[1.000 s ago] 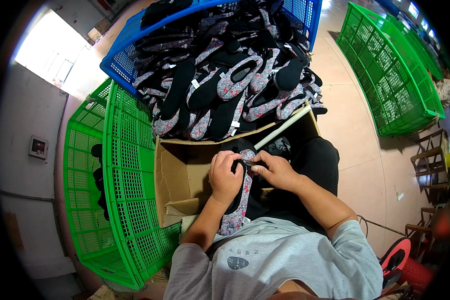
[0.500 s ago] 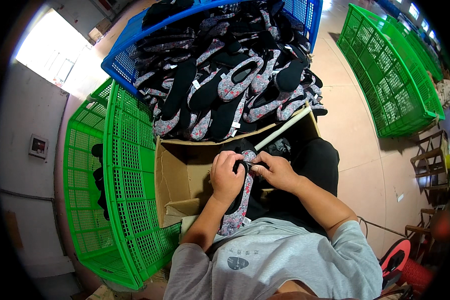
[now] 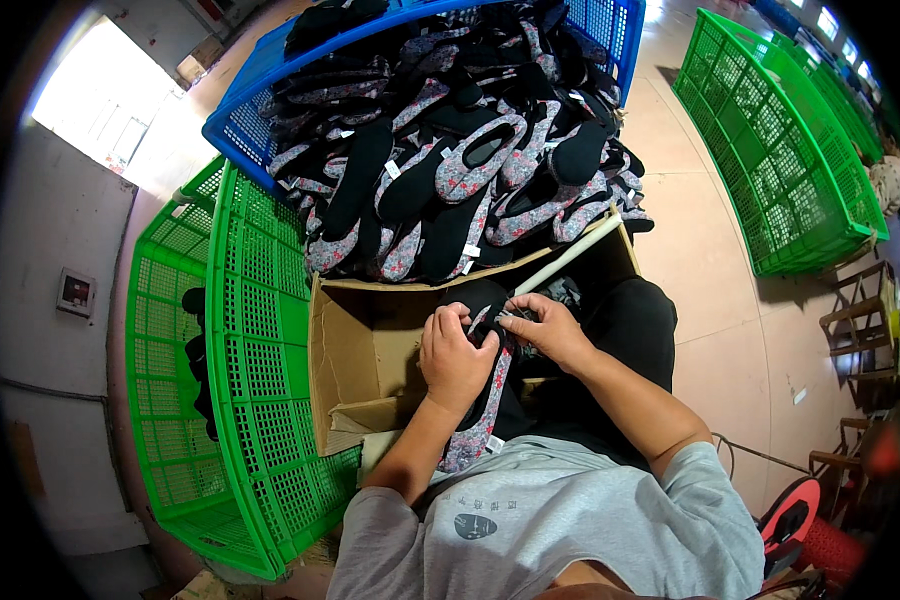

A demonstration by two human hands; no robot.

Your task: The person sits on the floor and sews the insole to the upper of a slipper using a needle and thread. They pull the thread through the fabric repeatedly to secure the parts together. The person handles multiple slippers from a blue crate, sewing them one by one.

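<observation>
The person is sitting with a cardboard box (image 3: 370, 350) in front of the knees, and every place below is told from that box. The left hand (image 3: 455, 358) is curling closed around a floral slipper (image 3: 478, 420), which is hanging down from the grip over the box's near right corner and reaching toward the grey shirt (image 3: 560, 520). The right hand (image 3: 550, 330) is lying just right of the left one, its fingertips (image 3: 515, 312) pinching closed at the slipper's upper end, where a small white bit is showing; what exactly it is pinching is too small to tell. Both hands are touching the same slipper and are nearly touching each other.

Beyond the box's far edge, a blue crate (image 3: 260, 90) is lying heaped with a pile of slippers (image 3: 450, 170), black ones and grey floral ones mixed, some spilling right up to the box's rim. A pale stick (image 3: 568, 255) is resting slantwise across the box's far right corner. To the left of the box, a green crate (image 3: 260, 360) is standing on its side, touching the cardboard wall, with a few dark pieces showing through its mesh. Well to the right of the box, across bare floor (image 3: 710, 290), another green crate (image 3: 780, 150) is sitting.
</observation>
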